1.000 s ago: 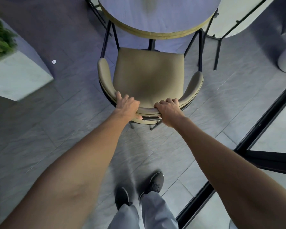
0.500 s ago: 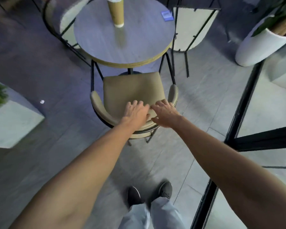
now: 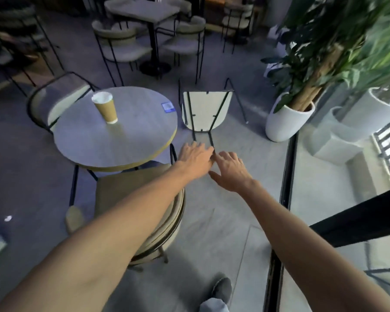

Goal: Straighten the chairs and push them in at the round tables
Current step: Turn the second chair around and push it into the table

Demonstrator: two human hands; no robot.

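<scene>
A round grey table [image 3: 131, 143] with a yellow rim stands left of centre. A beige padded chair [image 3: 126, 194] sits tucked partly under its near side, below my left forearm. To the table's right a chair lies tipped over [image 3: 206, 111], its pale seat underside and black legs facing me. A third chair [image 3: 54, 104] stands at the table's far left. My left hand [image 3: 195, 157] and my right hand [image 3: 231, 171] are stretched out side by side with straight fingers, holding nothing, close to the near ends of the fallen chair's legs.
A brown paper cup [image 3: 105, 108] and a small blue card [image 3: 167, 106] sit on the table. A white planter [image 3: 286, 122] with a tall plant stands right of the fallen chair. A glass wall with a black frame [image 3: 286, 199] runs along the right. More tables and chairs fill the background.
Both hands have let go of the beige chair's backrest and moved right, towards the tipped-over chair. The beige chair now sits in under the table. My view has lifted and swung right.
</scene>
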